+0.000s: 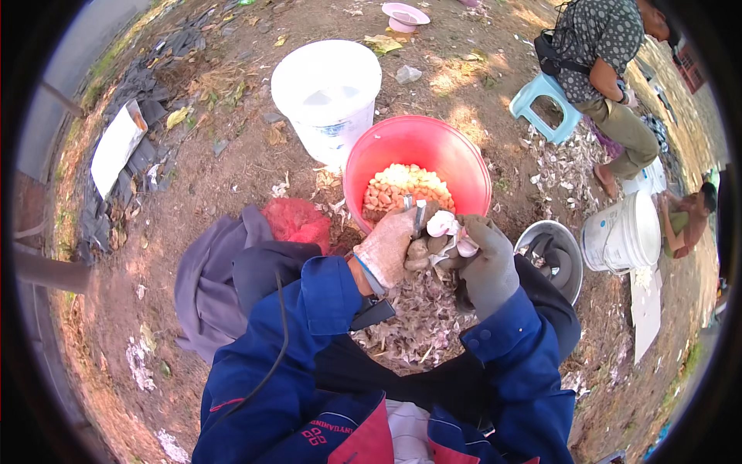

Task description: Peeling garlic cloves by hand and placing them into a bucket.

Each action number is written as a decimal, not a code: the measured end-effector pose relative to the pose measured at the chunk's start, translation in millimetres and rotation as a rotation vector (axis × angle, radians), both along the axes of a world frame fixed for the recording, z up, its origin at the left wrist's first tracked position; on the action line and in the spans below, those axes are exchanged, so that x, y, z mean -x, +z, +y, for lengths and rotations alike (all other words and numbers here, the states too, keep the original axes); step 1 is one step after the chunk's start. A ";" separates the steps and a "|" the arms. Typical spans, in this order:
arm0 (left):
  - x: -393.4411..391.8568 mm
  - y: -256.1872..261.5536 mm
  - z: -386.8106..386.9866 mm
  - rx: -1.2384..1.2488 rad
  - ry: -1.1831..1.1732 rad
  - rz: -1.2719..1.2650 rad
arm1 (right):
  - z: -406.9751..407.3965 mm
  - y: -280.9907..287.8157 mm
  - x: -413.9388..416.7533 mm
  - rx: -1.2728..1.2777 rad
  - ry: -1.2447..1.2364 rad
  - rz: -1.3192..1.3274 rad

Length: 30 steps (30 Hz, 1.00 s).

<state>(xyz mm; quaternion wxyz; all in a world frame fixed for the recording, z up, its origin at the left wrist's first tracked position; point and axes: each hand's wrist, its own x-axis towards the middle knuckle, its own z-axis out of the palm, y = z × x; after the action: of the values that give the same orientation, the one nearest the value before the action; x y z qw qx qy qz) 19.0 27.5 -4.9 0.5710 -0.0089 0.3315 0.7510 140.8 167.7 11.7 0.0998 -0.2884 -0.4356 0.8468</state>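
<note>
My left hand, in a stained whitish work glove, holds a garlic bulb between my hands. A narrow metal strip, perhaps a blade, shows at its thumb and fingers. My right hand, in a grey coated glove, pinches the partly opened bulb from the other side, where a pinkish clove and loose skin stick out. Just beyond both hands is a red plastic bucket, holding many peeled garlic cloves. Garlic skins cover the ground between my legs.
Behind the red bucket stands a white bucket. Red mesh netting lies left of it. To my right are a metal basin and another white bucket. One person sits on a blue stool; a second person is farther right.
</note>
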 end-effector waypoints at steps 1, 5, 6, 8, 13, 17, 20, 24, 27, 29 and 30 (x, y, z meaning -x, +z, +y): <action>1.0 -4.0 -1.3 -0.006 0.006 -0.057 | -1.1 1.9 0.2 -0.004 0.007 0.004; 3.1 -23.8 -2.4 -0.089 -0.049 -0.033 | -1.7 5.6 -0.6 -0.042 0.027 0.006; 2.2 -23.4 2.2 0.001 0.006 0.013 | -0.3 5.1 -1.1 -0.043 0.023 0.004; 1.7 -19.9 5.0 0.090 0.057 0.059 | 2.7 2.9 -0.9 -0.040 0.079 0.089; 2.5 14.1 3.1 0.269 0.004 0.254 | 2.7 -2.7 1.8 -0.037 -0.037 0.028; 4.8 3.6 1.3 0.157 -0.056 0.199 | 0.8 -4.5 1.4 -0.018 -0.081 0.027; 4.9 6.3 3.4 0.075 -0.069 0.072 | 0.2 -0.8 -0.2 -0.202 -0.084 -0.052; 5.8 19.7 -8.0 -0.011 -0.030 -0.041 | 10.2 -11.3 -1.7 -0.193 -0.177 -0.114; 6.6 10.2 -6.3 0.016 0.015 0.000 | 8.7 5.3 1.1 0.019 -0.180 -0.014; 7.6 10.1 -4.3 0.109 -0.006 -0.001 | 8.8 3.7 -1.2 -0.061 -0.077 0.031; 6.4 10.3 -4.1 0.109 -0.006 -0.003 | 8.1 2.1 -1.9 -0.086 -0.064 0.008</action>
<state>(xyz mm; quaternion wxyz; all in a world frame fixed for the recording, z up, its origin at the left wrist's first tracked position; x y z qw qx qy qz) 12.6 23.5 5.4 0.5722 -0.0399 0.3712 0.7302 142.8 175.8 13.8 0.1409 -0.2941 -0.4619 0.8248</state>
